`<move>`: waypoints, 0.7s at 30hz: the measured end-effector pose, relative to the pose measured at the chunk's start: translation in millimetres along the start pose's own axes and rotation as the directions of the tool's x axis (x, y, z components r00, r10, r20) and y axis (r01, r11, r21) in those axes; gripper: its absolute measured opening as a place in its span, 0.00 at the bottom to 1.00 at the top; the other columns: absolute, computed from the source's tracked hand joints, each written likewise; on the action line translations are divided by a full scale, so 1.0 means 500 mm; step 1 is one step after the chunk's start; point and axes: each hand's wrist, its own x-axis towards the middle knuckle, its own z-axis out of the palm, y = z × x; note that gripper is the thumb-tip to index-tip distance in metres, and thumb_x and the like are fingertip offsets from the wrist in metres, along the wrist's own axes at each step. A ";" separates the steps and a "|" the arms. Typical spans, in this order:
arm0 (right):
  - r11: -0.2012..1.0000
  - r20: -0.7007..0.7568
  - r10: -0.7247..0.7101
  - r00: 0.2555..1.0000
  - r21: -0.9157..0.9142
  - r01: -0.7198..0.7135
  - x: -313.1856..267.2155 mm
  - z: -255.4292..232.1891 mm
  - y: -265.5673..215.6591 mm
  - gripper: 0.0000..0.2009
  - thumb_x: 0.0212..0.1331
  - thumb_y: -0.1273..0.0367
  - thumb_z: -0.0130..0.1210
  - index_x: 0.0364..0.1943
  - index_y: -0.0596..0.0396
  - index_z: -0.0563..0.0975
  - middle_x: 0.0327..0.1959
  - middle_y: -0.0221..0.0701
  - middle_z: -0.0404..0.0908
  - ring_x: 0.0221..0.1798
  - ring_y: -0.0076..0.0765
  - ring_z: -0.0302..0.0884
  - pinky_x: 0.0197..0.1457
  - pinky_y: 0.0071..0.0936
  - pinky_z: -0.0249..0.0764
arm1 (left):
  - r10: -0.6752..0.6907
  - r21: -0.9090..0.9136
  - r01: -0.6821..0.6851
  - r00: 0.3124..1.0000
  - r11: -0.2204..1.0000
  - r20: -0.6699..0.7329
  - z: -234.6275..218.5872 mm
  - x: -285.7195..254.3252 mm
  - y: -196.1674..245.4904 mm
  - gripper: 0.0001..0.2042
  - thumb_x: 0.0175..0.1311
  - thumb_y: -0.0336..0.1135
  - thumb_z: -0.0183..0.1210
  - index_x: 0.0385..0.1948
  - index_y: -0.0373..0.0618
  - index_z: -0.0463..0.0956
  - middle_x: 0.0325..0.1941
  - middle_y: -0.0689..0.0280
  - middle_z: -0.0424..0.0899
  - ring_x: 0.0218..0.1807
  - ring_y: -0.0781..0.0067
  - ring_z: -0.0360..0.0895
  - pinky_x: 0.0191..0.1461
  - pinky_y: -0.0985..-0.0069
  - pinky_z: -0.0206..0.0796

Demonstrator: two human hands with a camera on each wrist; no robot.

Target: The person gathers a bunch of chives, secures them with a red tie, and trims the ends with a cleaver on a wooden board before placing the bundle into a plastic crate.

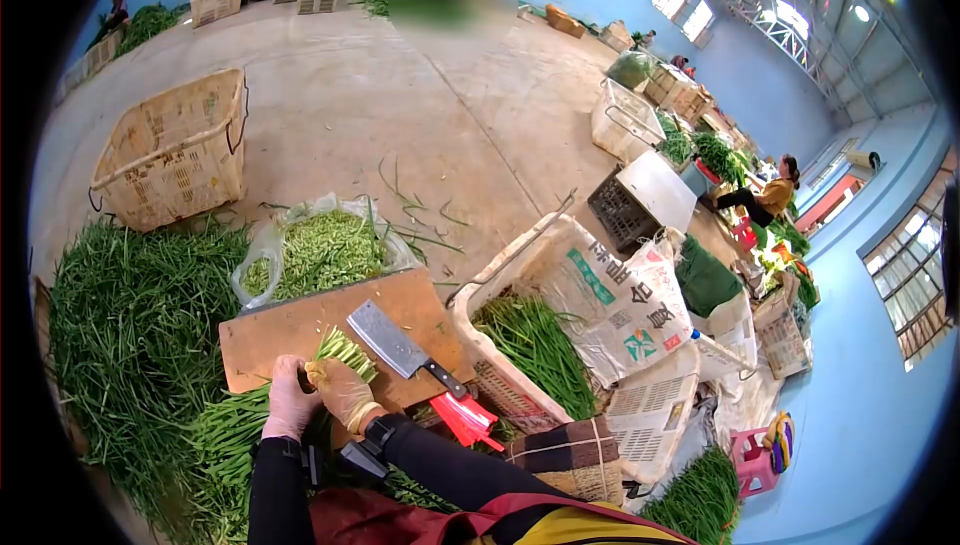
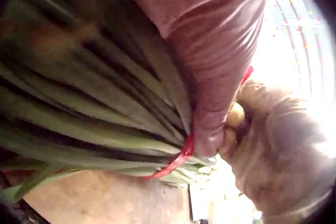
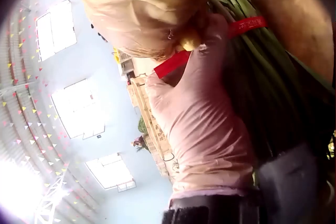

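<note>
A bundle of green stalks (image 2: pixel 94 129) lies over the near edge of the cutting board (image 1: pixel 240 345), its pale ends on the board. Round the stalks runs a red strip (image 2: pixel 176 165), also seen in the right wrist view (image 3: pixel 248 26). The left hand (image 1: pixel 290 400), in a pinkish glove, grips the bundle at the strip. Against it, the right hand (image 1: pixel 345 393), in a yellowish glove, pinches the red strip's end (image 3: pixel 172 65); its fingertips are partly hidden. A cleaver (image 1: pixel 388 339) lies on the board to the right.
Beyond the board is a bag of chopped stalks (image 1: pixel 325 250). Greens (image 1: pixel 140 315) are heaped at the left. A crate (image 1: pixel 480 345) with long stalks and a printed sack (image 1: pixel 625 305) stands right. Red strips (image 1: pixel 465 419) lie by the board's near right corner.
</note>
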 end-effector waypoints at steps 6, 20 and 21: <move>0.994 0.128 0.024 0.991 0.099 -0.037 0.013 -0.004 0.020 0.10 0.63 0.67 0.51 0.39 0.61 0.78 0.41 0.46 0.79 0.46 0.51 0.77 0.50 0.38 0.71 | 0.246 0.068 -0.239 0.962 0.969 -0.121 0.002 -0.010 -0.006 0.16 0.35 0.23 0.70 0.24 0.42 0.70 0.31 0.63 0.69 0.35 0.61 0.70 0.42 0.69 0.65; 0.977 0.094 0.016 0.995 0.212 -0.035 0.005 -0.006 0.018 0.11 0.66 0.65 0.52 0.41 0.59 0.77 0.38 0.46 0.81 0.44 0.55 0.78 0.46 0.39 0.73 | 0.005 -0.425 -0.028 0.998 0.905 -0.056 -0.007 -0.009 -0.013 0.06 0.44 0.16 0.60 0.23 0.37 0.78 0.29 0.65 0.77 0.35 0.71 0.75 0.40 0.75 0.68; 0.988 0.069 -0.013 0.998 0.156 0.002 0.006 -0.007 0.017 0.11 0.66 0.64 0.53 0.41 0.59 0.77 0.37 0.46 0.80 0.43 0.55 0.78 0.46 0.39 0.73 | -0.051 -0.457 0.025 0.998 0.889 -0.046 -0.010 -0.006 -0.003 0.05 0.45 0.17 0.59 0.21 0.37 0.78 0.28 0.65 0.77 0.33 0.70 0.76 0.39 0.75 0.68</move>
